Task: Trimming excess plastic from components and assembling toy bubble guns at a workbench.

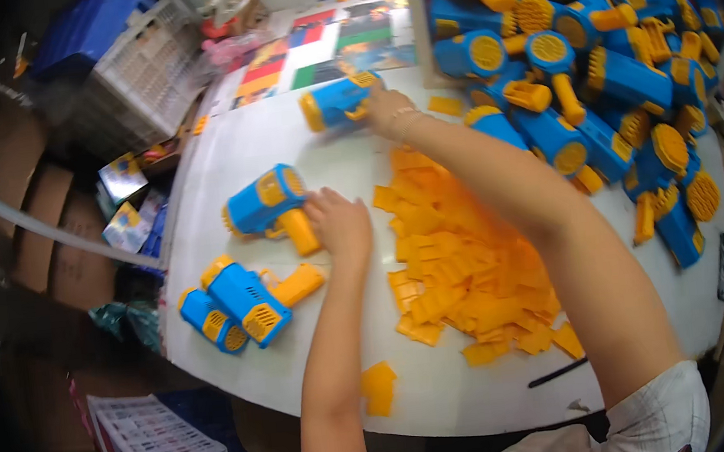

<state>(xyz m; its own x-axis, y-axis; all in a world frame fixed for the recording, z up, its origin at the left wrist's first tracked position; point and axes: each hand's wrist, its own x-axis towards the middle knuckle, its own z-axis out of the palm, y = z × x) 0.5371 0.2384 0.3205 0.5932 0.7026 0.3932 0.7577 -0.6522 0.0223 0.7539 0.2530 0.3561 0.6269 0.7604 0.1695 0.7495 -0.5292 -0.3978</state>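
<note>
At the far middle of the table, my right hand (pixel 388 112) is closed around the grip end of a blue and yellow toy gun (pixel 337 105), which lies tilted with its barrel to the left. Nearer, my left hand (pixel 342 225) rests with fingers stretched out beside the yellow handle of a second toy gun (pixel 266 202); its fingertips seem to touch it. Left of my left forearm is another toy gun (pixel 247 302) on its side, pressed against one more blue and yellow toy body (pixel 212 321). Between my arms spreads a heap of flat orange plastic pieces (pixel 463 277).
A big pile of similar toy guns (pixel 574 75) fills the right side. One loose orange piece (pixel 380 388) lies near the front edge, with a thin black stick (pixel 557 372) to its right. White crates (pixel 147 77) stand off the left side; a colourful printed sheet (pixel 319 51) covers the table's back.
</note>
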